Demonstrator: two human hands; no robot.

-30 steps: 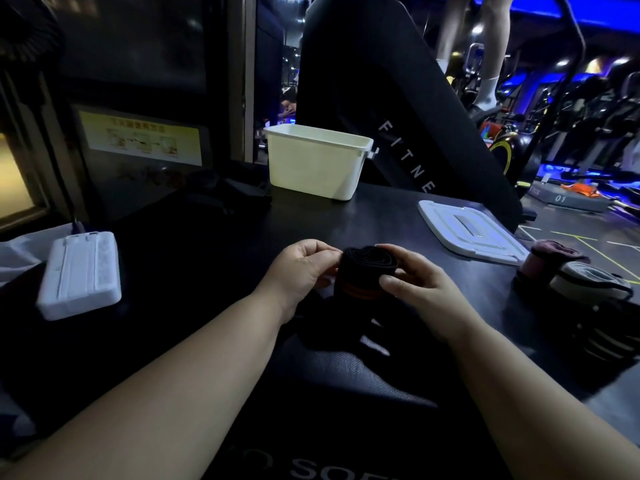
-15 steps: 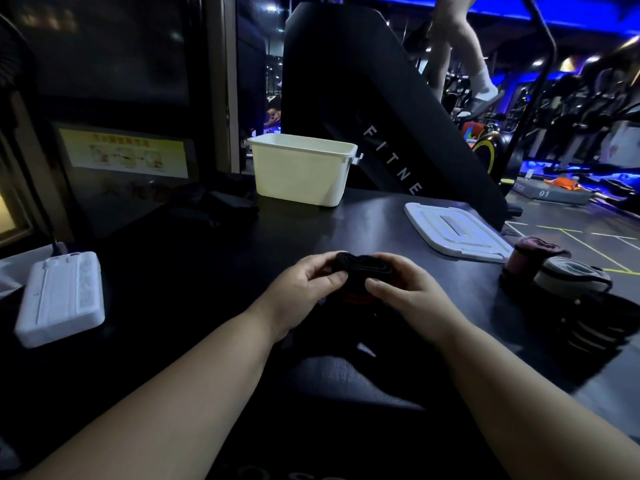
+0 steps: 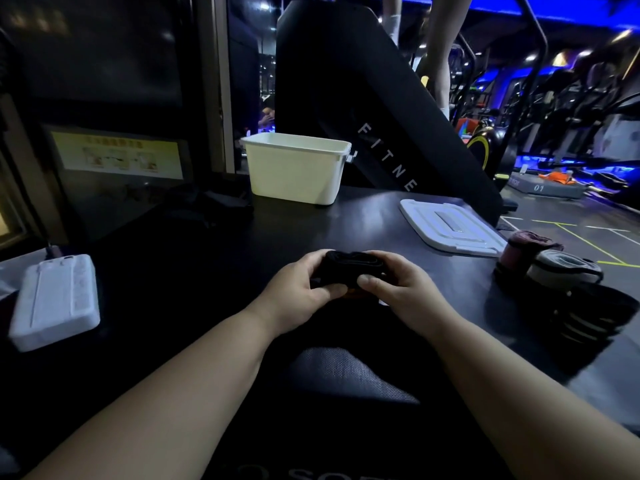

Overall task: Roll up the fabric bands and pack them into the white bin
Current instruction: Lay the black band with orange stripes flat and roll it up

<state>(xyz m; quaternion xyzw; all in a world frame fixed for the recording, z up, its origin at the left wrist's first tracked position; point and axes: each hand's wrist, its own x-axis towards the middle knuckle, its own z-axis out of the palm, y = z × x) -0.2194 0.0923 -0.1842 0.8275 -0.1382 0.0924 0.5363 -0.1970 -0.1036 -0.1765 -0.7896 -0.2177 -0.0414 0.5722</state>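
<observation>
A black fabric band (image 3: 349,268), rolled into a thick coil, sits between both hands at the middle of the dark table. My left hand (image 3: 299,292) grips its left side and my right hand (image 3: 403,292) grips its right side, thumbs pressed on the near face. A loose dark tail of the band trails toward me under the hands. The white bin (image 3: 294,174) stands open at the far edge of the table; its inside is hidden from view. Several rolled bands (image 3: 554,271) lie at the right edge.
The bin's white lid (image 3: 450,225) lies flat to the right of the bin. A white power bank (image 3: 55,301) rests at the left. Dark cloth (image 3: 211,206) lies left of the bin. A black slanted fitness machine (image 3: 381,116) rises behind the table, with a person's legs on it.
Both hands have closed tighter round the coil and lowered it toward the table. The view has tilted so the bin sits lower in frame.
</observation>
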